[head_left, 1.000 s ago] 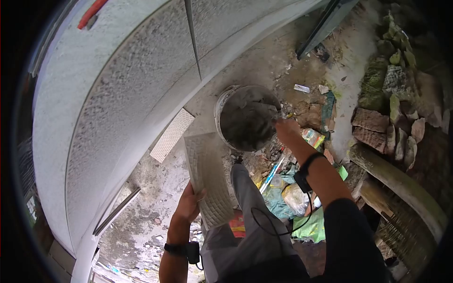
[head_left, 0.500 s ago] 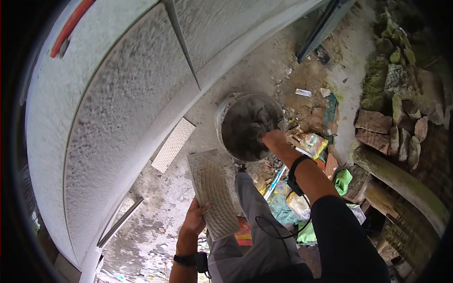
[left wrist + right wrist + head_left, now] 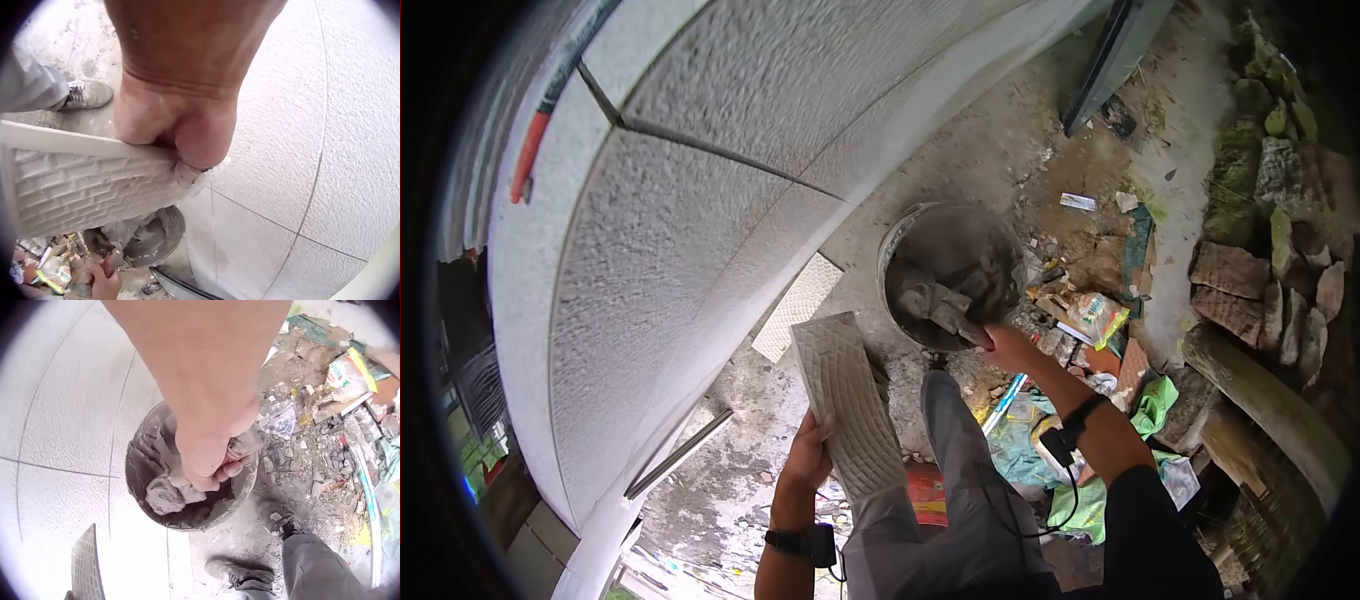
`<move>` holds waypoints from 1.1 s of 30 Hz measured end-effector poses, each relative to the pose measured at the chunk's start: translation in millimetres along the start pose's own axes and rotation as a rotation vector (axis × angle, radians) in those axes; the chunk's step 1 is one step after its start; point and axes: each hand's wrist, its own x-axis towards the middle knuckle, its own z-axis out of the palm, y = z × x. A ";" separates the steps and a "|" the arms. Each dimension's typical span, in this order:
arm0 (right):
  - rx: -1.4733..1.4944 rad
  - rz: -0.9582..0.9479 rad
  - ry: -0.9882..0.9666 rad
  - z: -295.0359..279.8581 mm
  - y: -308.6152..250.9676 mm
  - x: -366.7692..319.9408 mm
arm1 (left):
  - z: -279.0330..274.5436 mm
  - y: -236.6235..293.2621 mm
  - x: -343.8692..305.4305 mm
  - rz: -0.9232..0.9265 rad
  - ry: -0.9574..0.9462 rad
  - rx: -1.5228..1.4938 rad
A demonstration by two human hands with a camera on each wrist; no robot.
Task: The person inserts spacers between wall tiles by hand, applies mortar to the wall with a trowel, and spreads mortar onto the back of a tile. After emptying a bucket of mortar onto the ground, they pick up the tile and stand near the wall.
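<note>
My left hand (image 3: 807, 455) grips the long edge of a pale tile (image 3: 850, 410), thumb on its ridged, brick-patterned face. The tile slants above my left leg, and in the left wrist view the thumb (image 3: 187, 174) lies at its border. My right hand (image 3: 1012, 352) holds a trowel (image 3: 972, 332) by its handle at the near right rim of a bucket (image 3: 884, 270). Wet grey mortar (image 3: 165, 494) is heaped on the trowel and hides most of its blade. More mortar (image 3: 960, 235) lies inside the bucket.
Another pale tile (image 3: 798, 305) lies at the foot of a textured light wall (image 3: 720, 190) on the left. Rubble and plastic bags (image 3: 1100, 315) litter the ground right of the bucket. Stacked stones (image 3: 1230, 280) and a log (image 3: 1260, 390) lie farther right.
My right hand has moved from the bucket's right side across the mortar to its near rim, bringing up a heaped trowel. My left hand keeps hold of the tile. The head view has shifted.
</note>
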 end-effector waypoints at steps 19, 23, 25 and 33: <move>0.244 -0.121 0.340 -73.0 -147.6 -227.9 | 171.1 54.4 6.4 -0.084 -0.330 0.033; 0.023 -0.194 0.527 -52.6 -139.9 -227.8 | 215.3 72.4 1.3 -0.150 -0.346 -0.039; 0.026 -0.202 0.556 -40.2 -134.1 -224.6 | 230.4 80.8 -5.2 -0.167 -0.395 -0.115; 0.021 -0.054 0.618 -3.2 -95.9 -235.6 | 244.0 83.4 -13.3 -0.172 -0.341 -0.175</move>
